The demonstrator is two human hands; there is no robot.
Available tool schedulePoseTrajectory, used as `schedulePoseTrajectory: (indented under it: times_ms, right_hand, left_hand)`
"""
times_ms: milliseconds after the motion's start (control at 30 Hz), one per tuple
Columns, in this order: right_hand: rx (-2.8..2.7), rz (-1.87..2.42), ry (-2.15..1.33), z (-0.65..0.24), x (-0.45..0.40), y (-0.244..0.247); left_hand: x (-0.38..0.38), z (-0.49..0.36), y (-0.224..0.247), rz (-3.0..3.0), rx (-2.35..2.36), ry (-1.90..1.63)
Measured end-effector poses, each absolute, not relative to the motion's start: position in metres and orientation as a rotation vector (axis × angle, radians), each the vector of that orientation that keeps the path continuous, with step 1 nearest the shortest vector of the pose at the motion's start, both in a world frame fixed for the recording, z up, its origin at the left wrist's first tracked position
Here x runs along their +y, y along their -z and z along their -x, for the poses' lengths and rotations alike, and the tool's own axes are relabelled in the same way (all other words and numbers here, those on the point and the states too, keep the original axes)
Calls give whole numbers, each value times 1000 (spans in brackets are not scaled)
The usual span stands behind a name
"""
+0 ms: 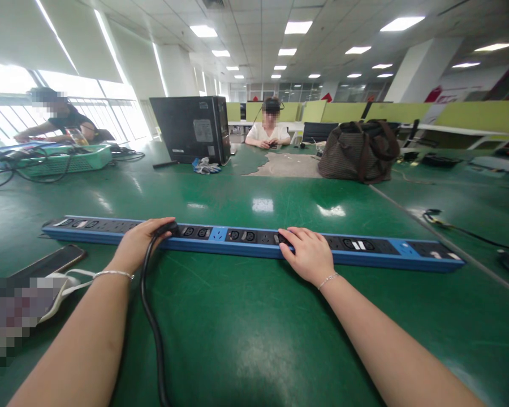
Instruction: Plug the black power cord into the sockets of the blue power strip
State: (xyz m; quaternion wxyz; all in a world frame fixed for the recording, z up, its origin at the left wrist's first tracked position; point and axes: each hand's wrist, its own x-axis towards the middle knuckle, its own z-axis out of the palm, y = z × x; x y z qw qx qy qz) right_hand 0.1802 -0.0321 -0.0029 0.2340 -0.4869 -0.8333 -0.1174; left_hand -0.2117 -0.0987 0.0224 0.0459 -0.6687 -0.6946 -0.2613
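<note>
A long blue power strip [220, 246] with black socket panels lies across the green table in front of me. On its left half, my left hand [136, 244] grips a black plug [168, 228] against the sockets; whether it is fully seated I cannot tell. From this plug a thick black power cord [152, 316] curves down toward the bottom edge. My right hand [309, 253] grasps the strip right of its middle, thumb at the near side and fingers over the top, covering some sockets.
At lower left lie a phone [53, 263] and a white strap [74, 282]. Beyond the strip stand a black computer case [190, 130], gloves [206, 166], a green basket [80, 160] with cables and a brown bag [356, 152]. Two people sit farther back. Another cable [470, 229] lies right.
</note>
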Motion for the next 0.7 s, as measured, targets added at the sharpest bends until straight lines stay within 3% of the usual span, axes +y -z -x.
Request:
schedulePoseTrajectory:
  times_ms: [267, 700]
  right_hand:
    - [-2285, 1337, 315, -181, -31, 4]
    - [-2278, 1351, 317, -180, -32, 4]
  left_hand:
    - [-99, 210, -46, 2008, -2421, 758]
    - [-88, 176, -43, 1552, -2648, 218]
